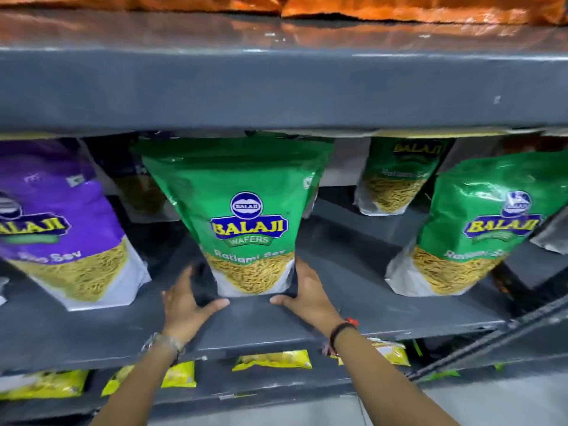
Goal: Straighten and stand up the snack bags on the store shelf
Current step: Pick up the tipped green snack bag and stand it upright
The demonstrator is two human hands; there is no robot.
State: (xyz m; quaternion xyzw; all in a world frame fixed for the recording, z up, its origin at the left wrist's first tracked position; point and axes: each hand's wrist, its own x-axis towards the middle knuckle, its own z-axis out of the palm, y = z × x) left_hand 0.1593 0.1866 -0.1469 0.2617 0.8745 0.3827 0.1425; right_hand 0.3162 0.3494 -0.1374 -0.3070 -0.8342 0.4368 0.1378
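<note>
A green Balaji Ratlami Sev bag (242, 207) stands upright in the middle of the dark grey shelf (246, 330). My left hand (187, 299) cups its lower left corner and my right hand (304, 293) presses its lower right edge, thumbs at the bag's base. A purple Balaji sev bag (58, 222) leans at the left. Another green bag (473, 229) leans at the right front, and a further green bag (396, 176) stands behind it near the back.
The grey shelf board above (276, 87) overhangs the bag tops, with orange bags (399, 7) on it. Yellow packets (273, 359) lie on the lower shelf. A dark bag (138, 186) sits behind the held bag. A metal rail (491, 342) crosses at the lower right.
</note>
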